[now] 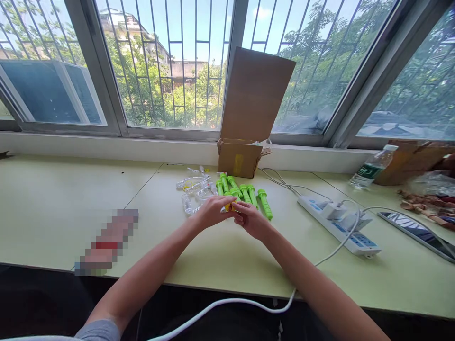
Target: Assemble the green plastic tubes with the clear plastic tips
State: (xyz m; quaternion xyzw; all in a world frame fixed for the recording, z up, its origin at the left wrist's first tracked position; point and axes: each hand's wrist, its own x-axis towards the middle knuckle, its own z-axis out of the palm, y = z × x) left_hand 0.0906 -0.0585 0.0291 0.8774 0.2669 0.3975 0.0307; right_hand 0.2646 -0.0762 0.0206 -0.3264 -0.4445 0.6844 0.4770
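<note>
My two hands meet over the middle of the table (199, 255). Between their fingertips is a small yellow piece (230, 206), partly covered, so its exact kind does not show. My left hand (212, 211) grips it from the left with curled fingers. From the right, my right hand (253, 220) pinches the same piece. Just beyond my hands lie several bright green plastic tubes (265, 204) with wide, ridged ends. To their left is a loose pile of clear plastic tubes (195, 183), some with yellow bits among them.
An open cardboard box (236, 158) stands against the window ledge, flap up. On the right are a white power strip (339, 227) with plugs and cables, a phone-like device (415, 232) and a water bottle (373, 168). A white cable (227, 303) crosses in front. A blurred-out item (108, 241) lies left.
</note>
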